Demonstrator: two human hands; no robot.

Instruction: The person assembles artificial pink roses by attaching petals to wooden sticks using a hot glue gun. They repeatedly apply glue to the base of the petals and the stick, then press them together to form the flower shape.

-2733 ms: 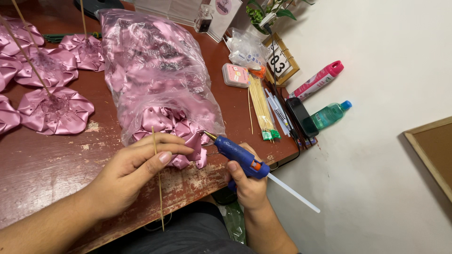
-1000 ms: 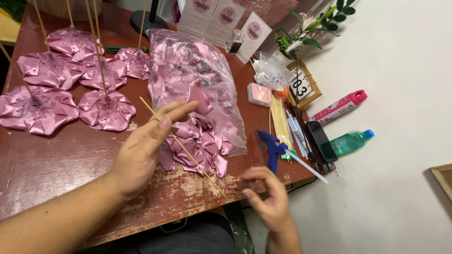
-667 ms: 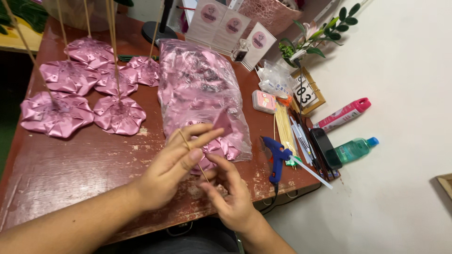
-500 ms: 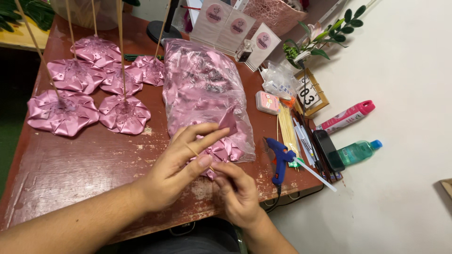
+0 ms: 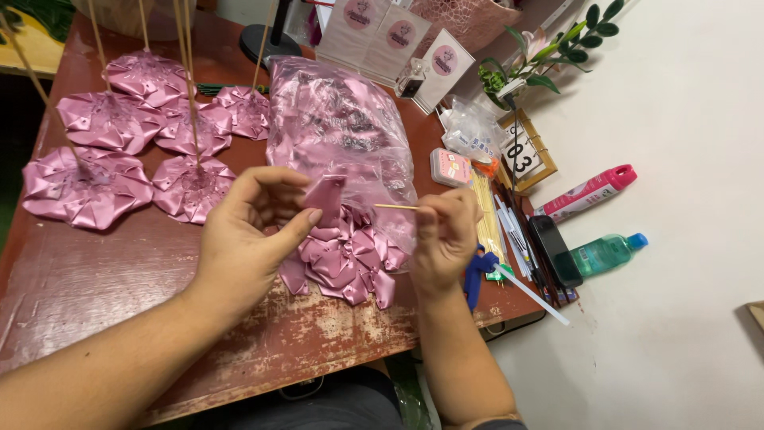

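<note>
Both hands work just above the near edge of the worn red table [image 5: 103, 279], seen from the head camera, the only view. Left hand [image 5: 247, 235] pinches a small folded pink satin petal [image 5: 325, 199] between thumb and fingertips, holding it upright. Right hand [image 5: 446, 239] is curled, thumb and forefinger pressed together on a thin wooden skewer [image 5: 395, 206] whose free end points toward the petal, close but apart from it.

Just below the hands lies a loose heap of folded pink petals [image 5: 346, 259] at the mouth of a clear plastic bag [image 5: 334, 127] holding more. Finished satin flowers on sticks [image 5: 87, 187] lie to the left. A blue glue gun [image 5: 477, 271] rests beside the right hand.

Judging by looks, the petal is light, soft and slippery, best gripped at its folded base; the skewer is stiff yet thin and likely snaps if bent, so a hold near its tip suits it.
</note>
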